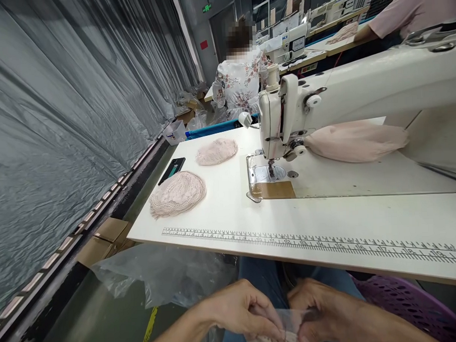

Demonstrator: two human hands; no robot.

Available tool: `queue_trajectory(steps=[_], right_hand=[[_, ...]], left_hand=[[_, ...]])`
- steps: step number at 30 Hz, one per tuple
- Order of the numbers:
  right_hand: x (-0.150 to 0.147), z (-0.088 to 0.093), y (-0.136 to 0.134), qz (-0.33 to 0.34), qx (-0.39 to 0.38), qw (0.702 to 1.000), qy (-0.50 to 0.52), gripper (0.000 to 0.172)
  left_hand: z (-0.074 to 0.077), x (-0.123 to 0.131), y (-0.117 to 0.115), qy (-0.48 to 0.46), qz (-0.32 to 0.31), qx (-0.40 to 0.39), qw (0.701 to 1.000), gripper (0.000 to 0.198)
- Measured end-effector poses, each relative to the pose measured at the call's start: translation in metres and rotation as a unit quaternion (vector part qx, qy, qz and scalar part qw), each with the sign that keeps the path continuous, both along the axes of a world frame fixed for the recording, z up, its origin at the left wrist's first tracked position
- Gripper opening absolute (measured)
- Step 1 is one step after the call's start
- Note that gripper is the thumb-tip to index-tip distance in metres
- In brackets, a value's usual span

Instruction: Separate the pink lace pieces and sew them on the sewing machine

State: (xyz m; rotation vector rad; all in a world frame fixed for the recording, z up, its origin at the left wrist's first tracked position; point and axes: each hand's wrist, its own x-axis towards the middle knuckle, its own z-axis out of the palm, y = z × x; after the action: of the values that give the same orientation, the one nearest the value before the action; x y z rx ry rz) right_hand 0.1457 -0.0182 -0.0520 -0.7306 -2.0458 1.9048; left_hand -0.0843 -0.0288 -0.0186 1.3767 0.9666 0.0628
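A tall, pleated grey curtain [79, 86] is hung well to the left of the left hand [246, 310]. Ahead of both hands, a white tabletop [229, 206] is seen, with a white industrial sewing machine [344, 82] mounted beyond the right hand [315, 307]. A curved, perforated purple plastic object [412, 299] is placed to the right hand's right. Ahead of that hand, a bundle of thin pale-pink fabric [357, 141] is laid beneath the machine's arm. Ahead and left of the left hand, a rounded pile of pale-pink lace [178, 192] is set. Below the table edge, a small, pale, sheer piece with lacy openwork [290, 318] is pinched between thumb and fingers of both hands. Beyond the left hand, a flat black-and-teal rectangular item [173, 168] is laid beside the lace.
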Motion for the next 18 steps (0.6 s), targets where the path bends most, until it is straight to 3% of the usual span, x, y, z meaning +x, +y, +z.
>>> queue_trajectory(steps=[5, 12, 18], right_hand=[[0.0063, 0.0048, -0.0003, -0.009, -0.012, 1.000, -0.016, 0.048], [0.0027, 0.0066, -0.0079, -0.047, 0.013, 0.998, -0.036, 0.028], [0.0110, 0.0068, -0.0060, -0.022, -0.072, 0.997, -0.027, 0.039]], left_hand=[[-0.0028, -0.0008, -0.0014, 0.007, -0.006, 0.020, 1.000, 0.051], [0.0059, 0.0019, -0.0010, 0.005, 0.012, -0.001, 1.000, 0.057], [-0.0028, -0.0035, -0.0078, -0.029, 0.040, -0.066, 0.997, 0.065]])
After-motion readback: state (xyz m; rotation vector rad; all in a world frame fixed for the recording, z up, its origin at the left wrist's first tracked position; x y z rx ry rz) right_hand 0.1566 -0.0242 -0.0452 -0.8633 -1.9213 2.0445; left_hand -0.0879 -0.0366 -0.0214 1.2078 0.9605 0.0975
